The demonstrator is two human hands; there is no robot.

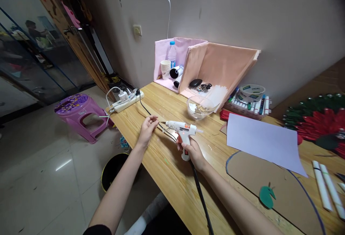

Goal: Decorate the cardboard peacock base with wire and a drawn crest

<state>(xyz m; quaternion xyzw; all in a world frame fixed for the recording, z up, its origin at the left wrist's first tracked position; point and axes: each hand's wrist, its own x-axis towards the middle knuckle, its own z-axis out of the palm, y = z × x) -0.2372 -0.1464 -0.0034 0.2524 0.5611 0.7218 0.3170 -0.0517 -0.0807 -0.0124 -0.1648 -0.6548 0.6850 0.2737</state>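
A white hot glue gun [176, 125] points left, with a clear glue stick poking out of its back end. My right hand [194, 153] is wrapped round its handle, and a black cord runs down from the grip. My left hand [149, 129] is held at the nozzle tip, thumb and fingers pinched together; whatever lies between them is too small to make out. Below the nozzle the gun's thin wire stand shows. Farther right, a green felt-like cutout [266, 197] rests on a brown cardboard piece [250, 172] with a blue edge.
A white power strip [128, 102] lies at the table's left corner. Behind the gun stand a clear plastic bowl [201, 114] and pink partitioned boxes [223, 62]. Lavender paper [261, 141], markers [322, 184] and a red-green wreath [320, 120] are at right. A black bin [114, 170] and pink stool [81, 114] stand on the floor.
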